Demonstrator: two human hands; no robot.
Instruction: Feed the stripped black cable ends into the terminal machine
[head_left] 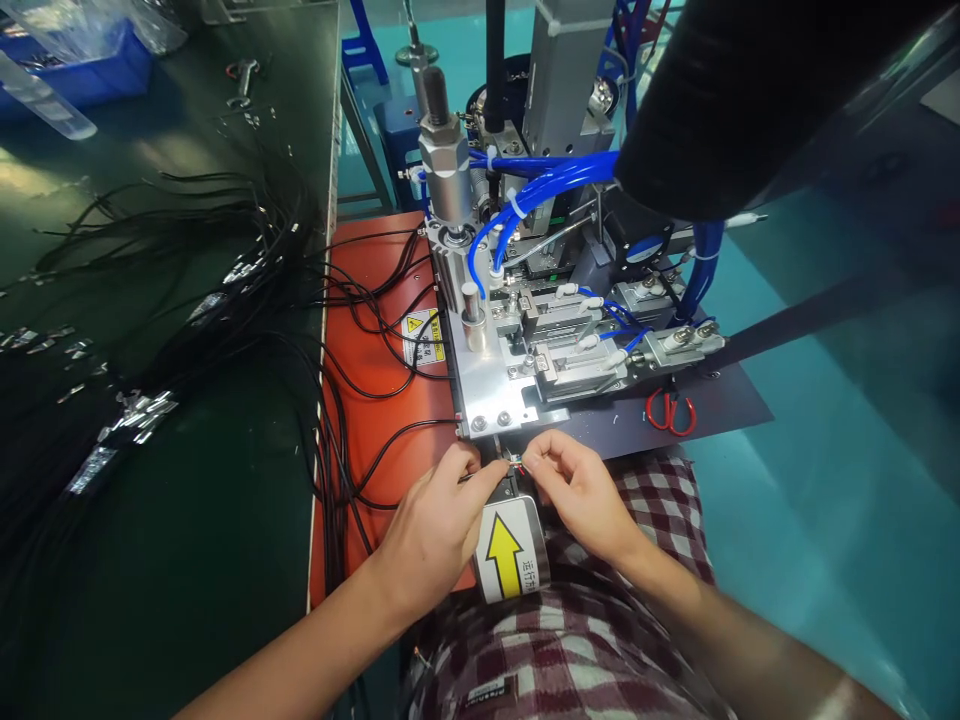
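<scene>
My left hand (442,520) is closed, its thumb and fingers pinching a small metal connector (514,461) at the front edge of the machine (491,385). From the right, my right hand (577,490) pinches at the same small piece, where a bit of red shows. A thin black cable seems to run under my left fingers; its end is hidden. Just below the hands lies a white plate with a yellow arrow (505,555). Black cables (382,395) cross the orange surface (390,465) left of the machine, several reaching its side.
Bundles of black cables with silvery ends (142,410) cover the dark green table (187,560) at left. Red-handled scissors (671,412) lie right of the machine. Blue tubes (555,180) and a large black hose (720,110) hang over it. A blue bin (112,75) stands far left.
</scene>
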